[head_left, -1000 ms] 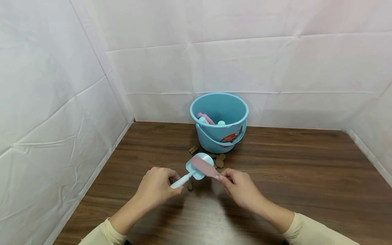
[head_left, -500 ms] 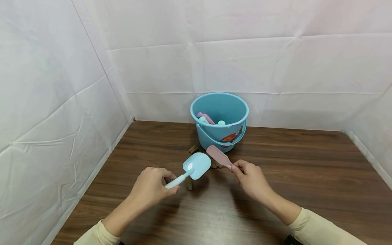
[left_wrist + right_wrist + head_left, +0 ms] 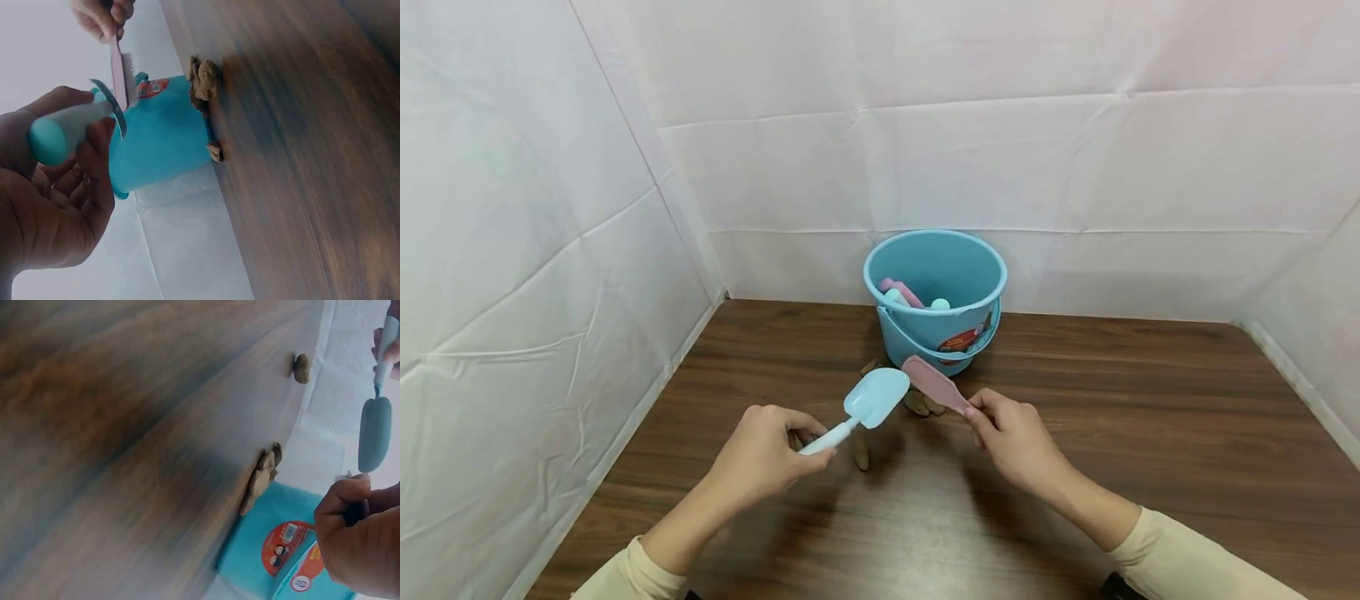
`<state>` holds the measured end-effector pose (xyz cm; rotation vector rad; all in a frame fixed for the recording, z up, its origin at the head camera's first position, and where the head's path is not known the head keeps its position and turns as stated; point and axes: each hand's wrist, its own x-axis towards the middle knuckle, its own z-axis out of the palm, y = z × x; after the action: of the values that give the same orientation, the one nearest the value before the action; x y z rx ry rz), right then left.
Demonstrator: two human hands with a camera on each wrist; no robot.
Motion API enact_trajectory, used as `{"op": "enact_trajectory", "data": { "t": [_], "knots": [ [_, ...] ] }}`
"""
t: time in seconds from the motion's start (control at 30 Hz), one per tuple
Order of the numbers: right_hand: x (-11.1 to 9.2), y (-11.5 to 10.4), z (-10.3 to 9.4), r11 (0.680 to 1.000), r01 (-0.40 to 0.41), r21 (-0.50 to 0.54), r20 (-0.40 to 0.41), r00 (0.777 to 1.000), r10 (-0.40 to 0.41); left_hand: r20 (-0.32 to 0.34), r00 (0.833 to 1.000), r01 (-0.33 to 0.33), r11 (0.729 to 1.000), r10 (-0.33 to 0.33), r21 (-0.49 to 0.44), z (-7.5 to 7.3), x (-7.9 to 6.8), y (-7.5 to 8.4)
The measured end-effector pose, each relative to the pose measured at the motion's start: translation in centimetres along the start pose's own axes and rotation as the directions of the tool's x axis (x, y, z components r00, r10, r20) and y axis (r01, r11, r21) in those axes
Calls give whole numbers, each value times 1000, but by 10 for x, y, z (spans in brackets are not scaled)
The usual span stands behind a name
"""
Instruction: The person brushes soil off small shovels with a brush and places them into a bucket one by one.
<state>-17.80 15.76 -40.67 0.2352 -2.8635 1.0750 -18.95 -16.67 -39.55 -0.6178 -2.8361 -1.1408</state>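
Note:
My left hand (image 3: 758,454) pinches the handle of a light blue toy shovel (image 3: 877,395), its blade raised above the table and pointing toward the bucket. Opposite it, my right hand (image 3: 1017,440) grips a pink brush (image 3: 934,383) by the handle end. White bristles (image 3: 130,78) show along one side of the brush in the left wrist view. Brush tip and shovel blade lie close together in the head view. Brown stone-like lumps (image 3: 206,78) cluster at the bucket's foot, and a single lump (image 3: 861,451) lies below the shovel.
A blue bucket (image 3: 910,337) with a hanging handle and red label stands at the back of the dark wooden table (image 3: 1135,417). Inside it are a pink piece (image 3: 907,294) and pale green ones (image 3: 940,304). White sheeting (image 3: 775,167) rises behind and at both sides.
The brush has moved off the shovel blade to the right, along with my right hand. My left hand has shifted slightly left, and the shovel blade has turned.

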Motion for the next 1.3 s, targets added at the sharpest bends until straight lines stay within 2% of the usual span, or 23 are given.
{"op": "enact_trajectory", "data": {
  "t": [0.07,0.13,0.23,0.3,0.33,0.4,0.5,0.57,0.63,0.73,0.97,1.07,1.2,1.3],
  "knots": [
    [0,0,-1,990,91,-109,-30,995,-94,24,999,25,999,-24,-48,-3,1,-1],
    [-1,0,-1,954,181,-239,-58,978,-200,45,998,39,996,-36,-84,-7,2,-3],
    [-2,-1,-1,862,294,-413,-67,934,-351,78,996,58,989,-47,-139,-11,2,-7],
    [-3,-1,-1,788,359,-501,-54,895,-443,114,992,73,980,-52,-185,-12,1,-10],
    [-3,-1,-2,744,394,-540,-44,869,-493,137,989,83,973,-54,-217,-13,1,-12],
    [-3,-1,-3,648,463,-605,-23,803,-595,185,981,105,955,-54,-277,-15,0,-15],
    [-1,-2,-5,492,537,-685,3,677,-736,243,969,136,927,-51,-348,-16,-1,-18],
    [0,-6,-6,409,575,-708,12,588,-808,261,964,146,919,-50,-367,-16,-1,-19],
    [1,-12,-4,347,600,-721,17,516,-856,265,963,145,915,-44,-376,-17,0,-19],
    [2,-22,0,289,633,-719,27,440,-897,264,964,141,911,-37,-388,-16,1,-17],
    [2,-42,9,192,677,-710,98,366,-925,277,961,140,896,-20,-421,-13,2,-11],
    [2,-44,13,150,688,-710,133,340,-931,286,958,137,900,-14,-413,-10,2,-10],
    [2,-42,17,116,697,-708,167,324,-931,295,956,128,909,-6,-397,-8,3,-8],
    [3,-42,16,104,699,-708,181,321,-930,303,953,125,910,0,-394,-8,2,-7]
  ]
}}
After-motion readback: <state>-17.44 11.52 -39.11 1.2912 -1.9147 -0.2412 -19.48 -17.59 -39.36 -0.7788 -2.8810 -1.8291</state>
